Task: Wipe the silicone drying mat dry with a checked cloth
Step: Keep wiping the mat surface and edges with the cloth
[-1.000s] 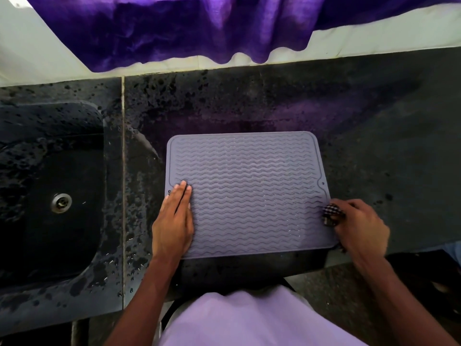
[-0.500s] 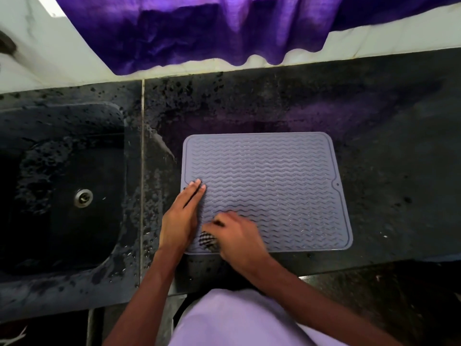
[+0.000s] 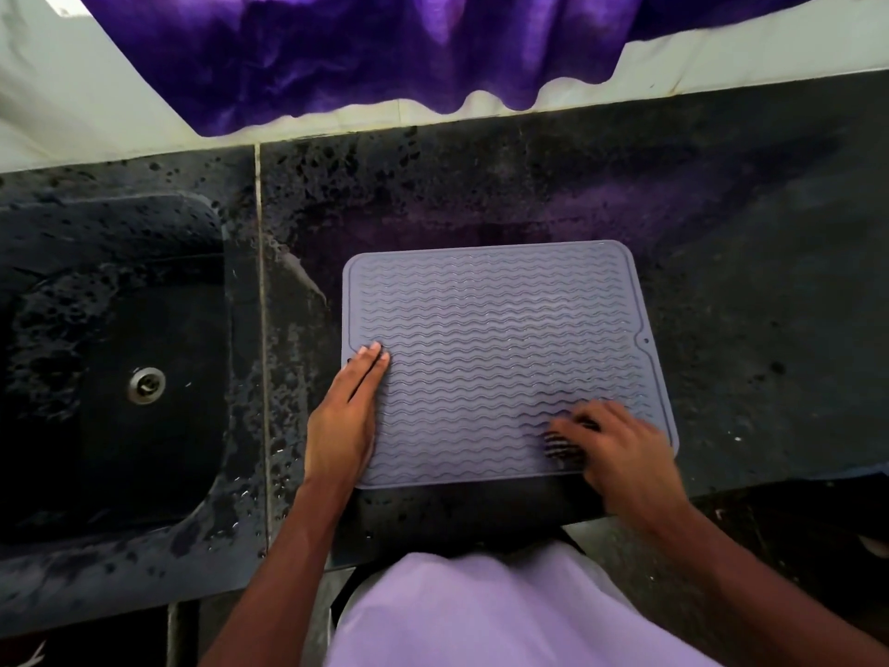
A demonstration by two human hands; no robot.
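A grey silicone drying mat (image 3: 495, 339) with wavy ridges lies flat on the dark stone counter. My left hand (image 3: 344, 416) rests flat on the mat's left edge, fingers straight and together. My right hand (image 3: 620, 450) is at the mat's near right corner, fingers curled round a bunched black-and-white checked cloth (image 3: 560, 447). Only a small blurred part of the cloth shows under the fingers, pressed against the mat.
A dark stone sink (image 3: 120, 368) with a metal drain (image 3: 146, 385) lies to the left, and water drops cover the counter (image 3: 298, 387) between sink and mat. A purple cloth (image 3: 365, 50) hangs over the pale wall behind. The counter's front edge runs just below the mat.
My right hand swept the cloth from the mat's right edge to the near left corner, then back to the near right. The left hand stayed put.
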